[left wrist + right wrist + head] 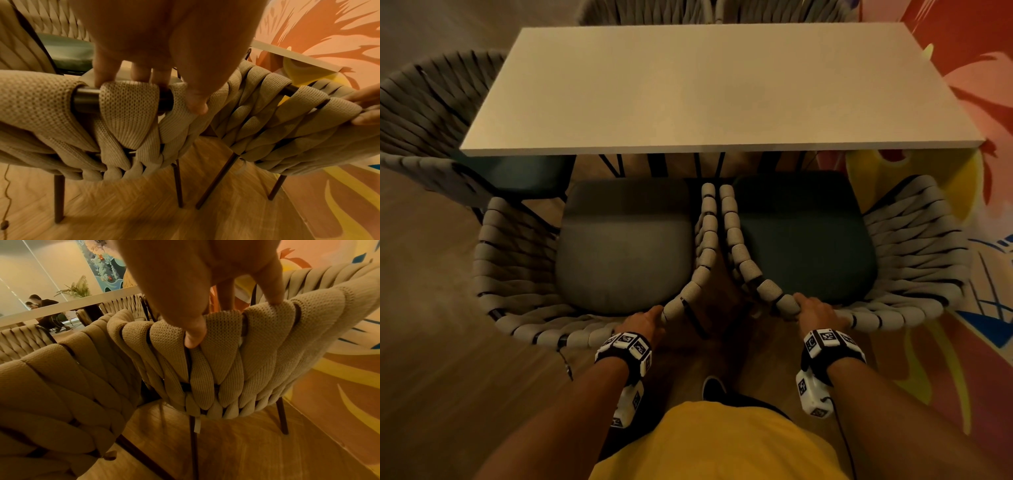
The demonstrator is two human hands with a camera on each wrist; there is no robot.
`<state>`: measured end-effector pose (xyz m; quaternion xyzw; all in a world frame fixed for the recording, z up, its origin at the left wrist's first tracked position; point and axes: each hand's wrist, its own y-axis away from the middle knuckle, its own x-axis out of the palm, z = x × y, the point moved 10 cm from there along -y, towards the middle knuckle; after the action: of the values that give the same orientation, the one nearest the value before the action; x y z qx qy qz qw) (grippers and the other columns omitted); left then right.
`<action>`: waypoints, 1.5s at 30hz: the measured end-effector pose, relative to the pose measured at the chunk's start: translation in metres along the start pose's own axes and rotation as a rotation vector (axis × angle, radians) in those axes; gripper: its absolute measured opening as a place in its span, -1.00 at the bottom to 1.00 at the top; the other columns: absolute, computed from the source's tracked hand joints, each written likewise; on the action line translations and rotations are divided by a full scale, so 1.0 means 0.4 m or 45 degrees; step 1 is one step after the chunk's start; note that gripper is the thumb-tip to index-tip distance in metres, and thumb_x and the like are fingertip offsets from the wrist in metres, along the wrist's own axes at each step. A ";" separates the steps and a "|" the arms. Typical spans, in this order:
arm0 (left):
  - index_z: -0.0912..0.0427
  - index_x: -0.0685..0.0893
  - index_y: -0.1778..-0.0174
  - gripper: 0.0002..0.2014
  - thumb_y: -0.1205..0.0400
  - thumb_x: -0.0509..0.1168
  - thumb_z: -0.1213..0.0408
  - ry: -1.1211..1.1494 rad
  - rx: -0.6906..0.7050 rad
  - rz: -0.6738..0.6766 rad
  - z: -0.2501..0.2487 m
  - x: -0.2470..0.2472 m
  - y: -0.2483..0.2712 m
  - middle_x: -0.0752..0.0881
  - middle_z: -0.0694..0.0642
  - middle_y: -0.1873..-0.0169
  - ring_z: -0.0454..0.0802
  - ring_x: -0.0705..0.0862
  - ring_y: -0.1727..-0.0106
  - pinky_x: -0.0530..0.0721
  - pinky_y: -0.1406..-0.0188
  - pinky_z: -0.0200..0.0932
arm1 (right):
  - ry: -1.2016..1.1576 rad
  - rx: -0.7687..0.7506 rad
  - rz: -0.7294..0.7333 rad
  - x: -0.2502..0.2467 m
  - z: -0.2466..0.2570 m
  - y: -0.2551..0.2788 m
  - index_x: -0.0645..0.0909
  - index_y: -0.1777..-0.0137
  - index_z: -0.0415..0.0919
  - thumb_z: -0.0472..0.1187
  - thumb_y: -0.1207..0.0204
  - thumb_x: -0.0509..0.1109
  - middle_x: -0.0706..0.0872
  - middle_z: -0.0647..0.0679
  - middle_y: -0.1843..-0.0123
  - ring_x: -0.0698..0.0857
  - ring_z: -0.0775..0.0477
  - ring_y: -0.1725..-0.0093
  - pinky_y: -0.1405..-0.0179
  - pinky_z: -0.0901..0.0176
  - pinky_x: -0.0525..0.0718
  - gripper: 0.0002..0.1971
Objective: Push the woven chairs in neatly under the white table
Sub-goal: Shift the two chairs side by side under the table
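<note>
Seen from above, four woven chairs surround one white table (705, 92), which fills the upper middle of the frame. Two chairs sit side by side at the table's near edge, in the centre of the frame: the left chair (517, 260) with a grey seat cushion (623, 253), and the right chair (914, 253) with a dark green seat cushion (804, 240). Their inner armrests almost touch, and only the front edges of their seats reach under the tabletop. A third chair (424, 113) stands at the table's left end, in the upper left, and the rim of a fourth chair (647, 10) shows beyond the far edge, at the top. Two bare forearms, each wearing a wrist tracker with black-and-white markers, reach up from the bottom of the frame. The left hand (645, 320) grips the top rail of the left chair's backrest, fingers curled over the rail and thumb pressed against the knitted straps. The right hand (816, 310) grips the top rail of the right chair's backrest the same way. The chairs stand on a wooden floor (438, 394), and a colourful mural (962, 61) fills the right side.
</note>
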<state>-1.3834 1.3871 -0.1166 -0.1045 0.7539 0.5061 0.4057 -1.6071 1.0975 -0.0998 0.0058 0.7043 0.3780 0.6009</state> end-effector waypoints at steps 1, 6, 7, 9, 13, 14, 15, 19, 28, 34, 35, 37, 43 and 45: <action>-0.17 0.34 -0.49 -0.56 -0.67 0.21 0.07 -0.003 0.000 -0.005 -0.001 -0.001 0.001 0.65 0.13 -0.19 0.13 0.68 -0.14 0.71 -0.12 0.09 | 0.002 0.006 0.000 -0.003 0.000 0.001 0.26 -0.56 0.10 -0.27 -0.62 0.25 0.53 -0.17 -0.42 0.51 -0.29 -0.41 -0.35 -0.40 0.48 -0.45; -0.18 0.35 -0.49 -0.55 -0.67 0.22 0.09 0.016 0.009 -0.005 0.000 -0.003 0.001 0.65 0.13 -0.22 0.14 0.67 -0.18 0.70 -0.17 0.11 | 0.008 0.013 0.005 -0.006 0.004 0.003 0.28 -0.55 0.10 -0.27 -0.63 0.21 0.54 -0.18 -0.40 0.52 -0.30 -0.40 -0.34 -0.39 0.48 -0.48; -0.17 0.36 -0.49 -0.55 -0.66 0.23 0.09 0.025 0.012 -0.008 0.000 -0.005 0.001 0.65 0.13 -0.21 0.14 0.68 -0.17 0.70 -0.17 0.11 | 0.007 0.015 0.001 -0.005 0.005 0.002 0.26 -0.56 0.10 -0.27 -0.62 0.22 0.54 -0.18 -0.40 0.53 -0.29 -0.39 -0.34 -0.39 0.49 -0.47; -0.17 0.36 -0.49 -0.55 -0.66 0.23 0.09 0.025 0.021 -0.007 -0.001 -0.003 0.000 0.66 0.13 -0.21 0.14 0.68 -0.17 0.71 -0.17 0.11 | 0.011 0.023 -0.005 -0.004 0.005 -0.001 0.25 -0.57 0.10 -0.27 -0.61 0.24 0.55 -0.17 -0.39 0.54 -0.28 -0.38 -0.34 -0.39 0.51 -0.44; -0.16 0.37 -0.48 -0.57 -0.67 0.22 0.09 0.016 0.009 -0.011 -0.002 -0.005 0.002 0.67 0.14 -0.20 0.16 0.68 -0.17 0.71 -0.15 0.11 | -0.023 0.013 -0.026 -0.010 0.005 -0.012 0.29 -0.54 0.08 -0.25 -0.60 0.25 0.58 -0.18 -0.35 0.58 -0.28 -0.33 -0.32 -0.36 0.55 -0.48; -0.15 0.39 -0.46 -0.58 -0.67 0.22 0.09 0.026 0.008 -0.012 -0.002 -0.006 0.001 0.67 0.14 -0.18 0.16 0.69 -0.16 0.71 -0.16 0.12 | -0.031 0.010 -0.033 -0.013 0.003 -0.016 0.30 -0.54 0.07 -0.25 -0.61 0.23 0.59 -0.18 -0.34 0.58 -0.28 -0.32 -0.31 -0.36 0.55 -0.49; -0.14 0.40 -0.45 -0.59 -0.67 0.22 0.10 0.035 0.006 -0.009 -0.002 -0.006 0.002 0.67 0.14 -0.17 0.16 0.69 -0.16 0.70 -0.17 0.12 | -0.042 0.009 -0.036 -0.016 0.001 -0.019 0.31 -0.54 0.06 -0.24 -0.61 0.24 0.59 -0.18 -0.34 0.59 -0.27 -0.32 -0.30 -0.36 0.56 -0.49; -0.14 0.40 -0.46 -0.59 -0.66 0.23 0.09 0.031 0.007 -0.005 -0.003 -0.007 0.004 0.67 0.13 -0.19 0.15 0.69 -0.17 0.70 -0.19 0.13 | -0.061 0.015 -0.030 -0.022 0.000 -0.022 0.31 -0.54 0.05 -0.25 -0.59 0.27 0.58 -0.18 -0.35 0.58 -0.27 -0.33 -0.32 -0.36 0.56 -0.47; -0.23 0.31 -0.51 -0.52 -0.65 0.22 0.02 0.003 -0.008 0.007 0.004 0.003 -0.008 0.65 0.10 -0.24 0.13 0.68 -0.20 0.70 -0.18 0.12 | -0.038 -0.010 0.001 -0.004 0.016 -0.018 0.38 -0.46 0.03 -0.29 -0.61 0.21 0.60 -0.18 -0.33 0.60 -0.28 -0.32 -0.29 -0.31 0.60 -0.56; -0.26 0.30 -0.52 -0.52 -0.67 0.20 0.01 -0.048 0.009 -0.065 0.005 -0.002 -0.006 0.64 0.05 -0.28 0.09 0.65 -0.25 0.67 -0.16 0.04 | -0.044 -0.001 -0.002 -0.002 0.011 -0.025 0.30 -0.57 0.07 -0.29 -0.65 0.13 0.57 -0.19 -0.40 0.58 -0.27 -0.37 -0.32 -0.28 0.59 -0.50; -0.26 0.30 -0.52 -0.52 -0.66 0.21 0.00 -0.044 0.010 -0.063 0.005 -0.002 -0.006 0.63 0.05 -0.28 0.09 0.65 -0.26 0.67 -0.17 0.05 | -0.038 -0.003 -0.005 -0.004 0.011 -0.024 0.30 -0.57 0.07 -0.29 -0.65 0.13 0.57 -0.19 -0.39 0.58 -0.27 -0.37 -0.31 -0.25 0.60 -0.50; -0.25 0.30 -0.52 -0.51 -0.65 0.22 0.00 -0.030 0.009 -0.045 0.006 0.001 -0.009 0.64 0.06 -0.28 0.10 0.65 -0.25 0.68 -0.20 0.09 | -0.015 -0.008 -0.010 -0.003 0.014 -0.023 0.32 -0.56 0.03 -0.28 -0.66 0.13 0.58 -0.19 -0.38 0.59 -0.26 -0.36 -0.30 -0.18 0.62 -0.52; -0.24 0.28 -0.54 -0.50 -0.67 0.21 0.02 -0.024 -0.017 -0.040 0.009 0.006 -0.011 0.61 0.07 -0.31 0.11 0.63 -0.29 0.66 -0.24 0.14 | -0.015 -0.002 -0.022 -0.005 0.014 -0.018 0.28 -0.58 0.02 -0.28 -0.66 0.18 0.57 -0.19 -0.40 0.58 -0.25 -0.37 -0.34 -0.20 0.59 -0.50; -0.23 0.27 -0.55 -0.50 -0.68 0.20 0.03 -0.022 -0.010 -0.063 0.008 0.005 -0.008 0.61 0.06 -0.32 0.10 0.62 -0.30 0.64 -0.26 0.13 | -0.019 0.009 -0.014 -0.003 0.012 -0.018 0.26 -0.60 0.03 -0.27 -0.66 0.19 0.55 -0.19 -0.43 0.56 -0.26 -0.40 -0.37 -0.24 0.56 -0.48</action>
<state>-1.3813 1.3888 -0.1208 -0.1201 0.7456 0.4997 0.4241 -1.5993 1.0942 -0.1027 0.0070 0.7013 0.3721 0.6081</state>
